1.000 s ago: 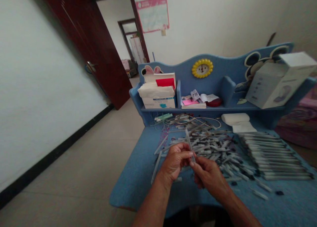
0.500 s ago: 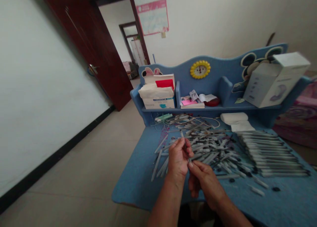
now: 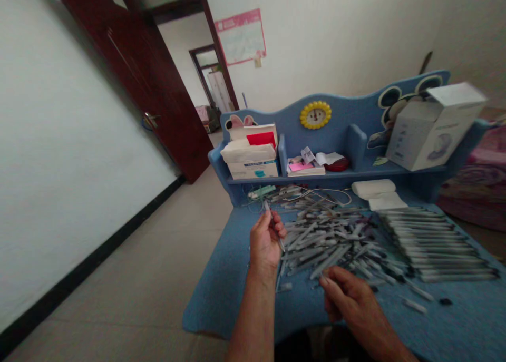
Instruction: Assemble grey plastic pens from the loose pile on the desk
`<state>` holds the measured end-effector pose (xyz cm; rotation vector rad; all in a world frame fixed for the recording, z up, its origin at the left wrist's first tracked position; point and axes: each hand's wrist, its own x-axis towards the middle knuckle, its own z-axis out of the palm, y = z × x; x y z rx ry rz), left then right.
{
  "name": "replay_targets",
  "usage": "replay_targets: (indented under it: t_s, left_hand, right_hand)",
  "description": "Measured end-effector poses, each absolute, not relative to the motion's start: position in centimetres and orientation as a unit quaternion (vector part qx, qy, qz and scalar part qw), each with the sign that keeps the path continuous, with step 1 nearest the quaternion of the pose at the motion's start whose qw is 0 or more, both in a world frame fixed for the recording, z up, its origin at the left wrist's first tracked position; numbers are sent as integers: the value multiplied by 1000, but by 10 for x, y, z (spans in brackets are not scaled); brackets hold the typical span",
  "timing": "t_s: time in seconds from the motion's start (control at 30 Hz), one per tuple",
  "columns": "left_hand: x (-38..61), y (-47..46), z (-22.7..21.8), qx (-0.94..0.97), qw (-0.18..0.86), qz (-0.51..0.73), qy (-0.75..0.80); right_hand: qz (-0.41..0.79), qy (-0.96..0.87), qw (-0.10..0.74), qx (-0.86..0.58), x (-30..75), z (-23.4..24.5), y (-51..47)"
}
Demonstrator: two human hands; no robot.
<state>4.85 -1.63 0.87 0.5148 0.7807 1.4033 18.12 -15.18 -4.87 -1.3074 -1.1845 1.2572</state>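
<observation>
My left hand is closed around a slim, pale pen. One end shows above the thumb and the narrow other end below the fingers. To the right and lower, my right hand is pinched, thumb against forefinger. Something small and pale may be at its fingertips, but I cannot make it out. Beyond both hands spreads a loose pile of pens with clear barrels and dark ends. A short clear piece, like a cap, lies on the blue desk between my forearms.
At the right is a neat row of pens. Near it lie a black piece, a short clear piece and a white paper roll. The shelf holds a tissue-filled carton, papers and a white box.
My hands have moved apart. The left went left with the pen, while the right drew away from the pen's lower end, down and to the right. The view has shifted slightly.
</observation>
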Motion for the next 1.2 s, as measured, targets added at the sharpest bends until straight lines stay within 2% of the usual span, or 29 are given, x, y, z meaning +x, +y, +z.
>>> replay_targets:
  t_s: [0.13, 0.3, 0.53, 0.67, 0.93, 1.03, 1.2]
  left_hand:
    - [63, -30, -8, 202, 711, 590, 324]
    - [68, -37, -11, 216, 710, 579, 338]
    - [71, -42, -18, 221, 718, 564, 345]
    - [73, -46, -22, 235, 723, 541, 360]
    - [77, -56, -27, 324, 737, 458, 376]
    - [79, -61, -29, 360, 741, 417, 384]
    - [84, -71, -29, 439, 727, 334, 409]
  right_hand:
    - [513, -465, 484, -535, 195, -42, -140]
    - [483, -455, 485, -569, 201, -56, -134]
    - [355, -515, 434, -648, 228, -62, -115]
    - [256, -554, 371, -700, 247, -63, -104]
    - [82, -551, 174, -812, 285, -62, -83]
    - [84, -550, 211, -804, 282, -53, -85]
    - [269, -614, 358, -650, 255, -27, -89]
